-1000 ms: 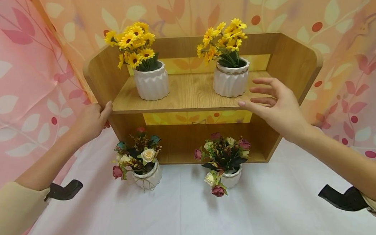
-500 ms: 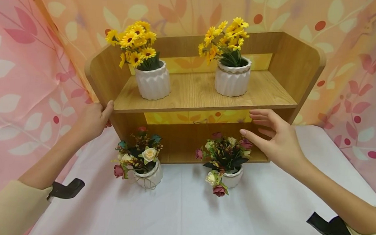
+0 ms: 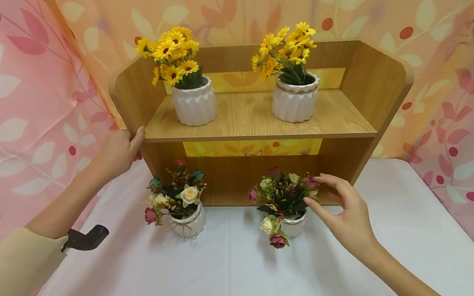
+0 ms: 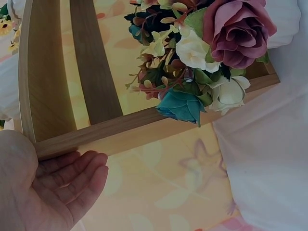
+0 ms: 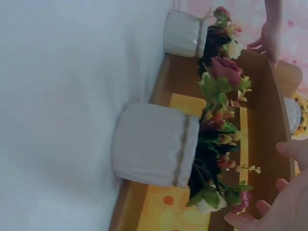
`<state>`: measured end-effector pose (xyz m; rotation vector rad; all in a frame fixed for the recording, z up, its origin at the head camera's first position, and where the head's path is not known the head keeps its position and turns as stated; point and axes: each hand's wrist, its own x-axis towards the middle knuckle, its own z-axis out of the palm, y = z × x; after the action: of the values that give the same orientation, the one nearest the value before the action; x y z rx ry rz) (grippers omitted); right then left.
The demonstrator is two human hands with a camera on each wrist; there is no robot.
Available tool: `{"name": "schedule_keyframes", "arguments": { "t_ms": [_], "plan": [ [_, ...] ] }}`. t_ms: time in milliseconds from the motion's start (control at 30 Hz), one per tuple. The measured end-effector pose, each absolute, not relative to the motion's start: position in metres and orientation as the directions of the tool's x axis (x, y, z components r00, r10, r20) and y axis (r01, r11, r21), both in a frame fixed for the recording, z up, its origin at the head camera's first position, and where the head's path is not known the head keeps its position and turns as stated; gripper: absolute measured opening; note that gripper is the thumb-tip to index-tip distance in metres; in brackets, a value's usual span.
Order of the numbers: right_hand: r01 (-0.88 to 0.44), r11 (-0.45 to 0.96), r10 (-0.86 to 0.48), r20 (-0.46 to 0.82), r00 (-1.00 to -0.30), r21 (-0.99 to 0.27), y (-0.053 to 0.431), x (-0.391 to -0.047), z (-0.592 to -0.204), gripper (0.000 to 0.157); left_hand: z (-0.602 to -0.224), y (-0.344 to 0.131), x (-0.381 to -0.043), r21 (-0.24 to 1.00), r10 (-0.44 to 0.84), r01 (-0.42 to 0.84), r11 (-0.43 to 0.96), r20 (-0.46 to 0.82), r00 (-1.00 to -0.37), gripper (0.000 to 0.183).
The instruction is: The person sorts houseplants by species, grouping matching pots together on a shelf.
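Note:
A two-tier wooden shelf (image 3: 243,116) stands on the white cloth. My left hand (image 3: 116,154) grips the edge of its left side panel, thumb in front and fingers round the outer face. Beside the right white pot of mixed roses (image 3: 293,226), my right hand (image 3: 351,218) hovers with fingers spread and slightly bent, the tips near the flowers. Whether they touch a petal I cannot tell. The left pot of mixed roses (image 3: 189,222) sits in front of the lower tier. In the right wrist view, the right-hand fingers (image 5: 248,222) hold nothing.
Up on the top tier stand two white ribbed pots of yellow flowers, one on the left (image 3: 195,104) and one on the right (image 3: 293,101). Patterned curtains (image 3: 229,11) hang behind and at both sides. White cloth (image 3: 229,274) spreads across the front.
My right hand has come down from beside the upper right pot, past the top tier's edge, to the right rose pot. My left hand stays on the shelf.

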<state>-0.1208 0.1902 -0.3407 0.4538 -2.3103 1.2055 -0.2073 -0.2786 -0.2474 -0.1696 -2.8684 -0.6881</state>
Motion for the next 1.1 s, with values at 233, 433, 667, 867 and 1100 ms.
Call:
{"name": "schedule_keyframes", "arguments": {
  "t_ms": [233,433,667,867,1100],
  "plan": [
    [-0.419,0.600,-0.029,0.504,-0.863,-0.682,0.188,-0.111,-0.374,0.048,-0.248,-0.278,-0.208,0.445,0.068,0.150,0.883,0.196,-0.978,0.066],
    [-0.349,0.575,-0.019,0.414,-0.910,-0.740,0.184,-0.108,-0.395,0.047,-0.249,-0.278,-0.209,0.446,0.069,0.152,0.882,0.197,-0.978,0.065],
    [-0.252,0.505,-0.045,0.266,-0.963,-0.825,0.182,-0.111,-0.410,0.048,-0.249,-0.278,-0.210,0.458,0.066,0.149,0.876,0.193,-0.979,0.065],
    [-0.240,0.419,-0.102,0.217,-0.971,-0.876,0.179,-0.118,-0.422,0.054,-0.248,-0.277,-0.208,0.451,0.066,0.156,0.879,0.210,-0.976,0.065],
    [-0.262,0.324,-0.101,0.242,-0.965,-0.909,0.174,-0.126,-0.434,0.050,-0.250,-0.279,-0.210,0.447,0.068,0.160,0.880,0.214,-0.974,0.065]
  ]
}}
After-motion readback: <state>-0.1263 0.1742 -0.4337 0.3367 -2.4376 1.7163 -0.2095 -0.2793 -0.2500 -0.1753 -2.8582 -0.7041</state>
